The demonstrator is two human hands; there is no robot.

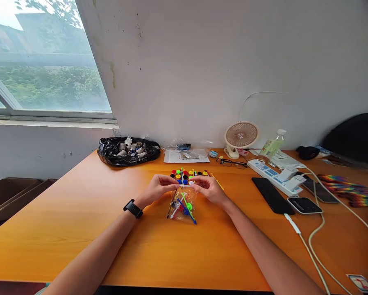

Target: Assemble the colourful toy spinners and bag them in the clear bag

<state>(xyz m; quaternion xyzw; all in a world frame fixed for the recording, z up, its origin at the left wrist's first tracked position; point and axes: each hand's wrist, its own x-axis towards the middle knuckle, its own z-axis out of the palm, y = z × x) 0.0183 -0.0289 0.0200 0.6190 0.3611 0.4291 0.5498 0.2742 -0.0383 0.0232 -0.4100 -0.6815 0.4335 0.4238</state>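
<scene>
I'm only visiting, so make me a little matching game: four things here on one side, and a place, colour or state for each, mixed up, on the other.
1. Fan
2. Left hand
3. Clear bag
4. Black plastic bag

A. has bright plastic pieces inside
B. open, nearest the window
C. beige
D. a watch on its wrist

Pairs: 1-C, 2-D, 3-A, 4-B

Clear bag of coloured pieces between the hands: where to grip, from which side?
Probably the top edge of the clear bag, one end each, from left and right, where the left hand and right hand are. The coloured pieces lie at angles lower down, likely making an uneven grip there.
</scene>
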